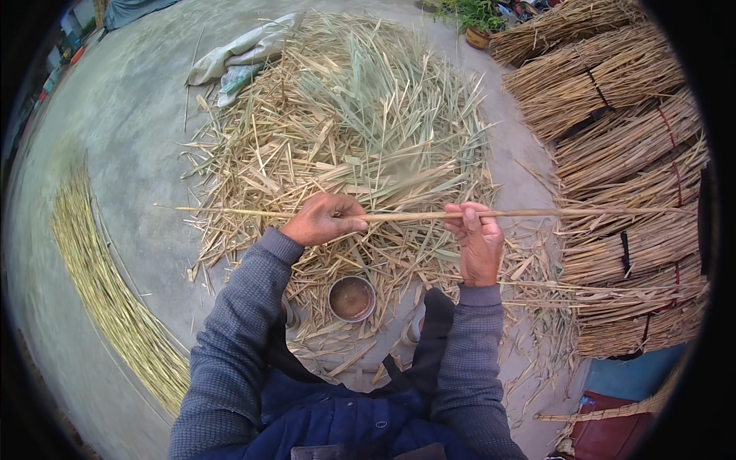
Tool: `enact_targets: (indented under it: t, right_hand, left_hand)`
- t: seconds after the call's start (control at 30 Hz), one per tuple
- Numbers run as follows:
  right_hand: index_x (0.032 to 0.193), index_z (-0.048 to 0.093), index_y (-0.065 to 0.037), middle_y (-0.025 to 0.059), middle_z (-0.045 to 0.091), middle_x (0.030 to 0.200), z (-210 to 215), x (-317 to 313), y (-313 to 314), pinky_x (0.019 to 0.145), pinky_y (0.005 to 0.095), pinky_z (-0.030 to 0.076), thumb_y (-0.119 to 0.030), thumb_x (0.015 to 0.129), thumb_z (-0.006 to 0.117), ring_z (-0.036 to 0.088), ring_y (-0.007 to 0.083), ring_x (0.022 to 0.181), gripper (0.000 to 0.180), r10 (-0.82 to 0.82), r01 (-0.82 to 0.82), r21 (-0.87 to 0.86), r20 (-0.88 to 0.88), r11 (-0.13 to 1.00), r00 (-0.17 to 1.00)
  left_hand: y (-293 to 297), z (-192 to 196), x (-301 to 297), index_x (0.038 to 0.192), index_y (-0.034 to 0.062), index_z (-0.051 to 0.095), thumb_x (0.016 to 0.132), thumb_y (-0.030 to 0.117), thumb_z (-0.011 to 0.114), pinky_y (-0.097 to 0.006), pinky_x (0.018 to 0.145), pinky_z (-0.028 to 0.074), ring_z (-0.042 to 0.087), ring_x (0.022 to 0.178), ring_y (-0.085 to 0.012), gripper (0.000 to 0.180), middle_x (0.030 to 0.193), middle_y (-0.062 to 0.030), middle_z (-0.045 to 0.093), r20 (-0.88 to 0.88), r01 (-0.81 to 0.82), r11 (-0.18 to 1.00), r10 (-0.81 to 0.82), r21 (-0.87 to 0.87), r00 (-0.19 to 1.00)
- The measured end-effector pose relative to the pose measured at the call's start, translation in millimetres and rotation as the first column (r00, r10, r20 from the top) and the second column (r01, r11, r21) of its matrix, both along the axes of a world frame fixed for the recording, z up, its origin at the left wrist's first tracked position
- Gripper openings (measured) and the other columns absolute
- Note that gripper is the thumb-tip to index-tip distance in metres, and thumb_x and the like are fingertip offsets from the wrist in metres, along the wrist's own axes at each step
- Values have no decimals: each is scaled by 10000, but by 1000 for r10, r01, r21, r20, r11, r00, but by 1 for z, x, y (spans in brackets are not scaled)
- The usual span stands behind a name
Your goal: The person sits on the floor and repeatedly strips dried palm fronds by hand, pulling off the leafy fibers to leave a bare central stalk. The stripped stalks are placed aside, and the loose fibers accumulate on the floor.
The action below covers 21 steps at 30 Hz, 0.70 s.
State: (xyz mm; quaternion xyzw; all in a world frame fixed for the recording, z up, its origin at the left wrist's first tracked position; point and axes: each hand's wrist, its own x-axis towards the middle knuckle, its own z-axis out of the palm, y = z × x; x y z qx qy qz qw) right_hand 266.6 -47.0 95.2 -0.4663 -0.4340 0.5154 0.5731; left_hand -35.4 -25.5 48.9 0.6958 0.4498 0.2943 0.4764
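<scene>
Reaches forward with the left hand (326,218) knuckles-up and the right hand (478,244) palm-up. Holds a long, thin, tan plant stalk (414,217) crosswise above a heap of pale dry leaves (307,146), pinched between closed left thumb and fingers, passing between right thumb and curled fingers.

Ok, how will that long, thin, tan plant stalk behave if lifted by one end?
The stalk is probably fairly stiff: it runs nearly straight beyond both the left hand and right hand. It looks light for its length, being so slender. Its tapering left tip seems the weakest part and might bend or snap first.
</scene>
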Motion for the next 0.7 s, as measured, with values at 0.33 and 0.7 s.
enact_targets:
  t: [0.33,0.7]
  right_hand:
    - [1134,616,22,200,718,1102,2,-9,-2,838,329,601,-225,1014,617,716,236,990,274,83,-85,37,55,996,995]
    - [1100,622,17,201,722,1089,4,-10,-2,836,319,614,-179,1013,620,720,239,996,214,133,-135,99,28,986,991]
  left_hand:
    - [-6,-10,-8,958,20,752,835,125,838,-200,591,486,615,668,-41,183,783,7,718,222,-139,954,201,-266,954]
    - [-14,-11,-10,924,25,740,821,119,843,-225,613,504,628,671,-68,174,787,-10,714,222,-194,962,235,-193,946]
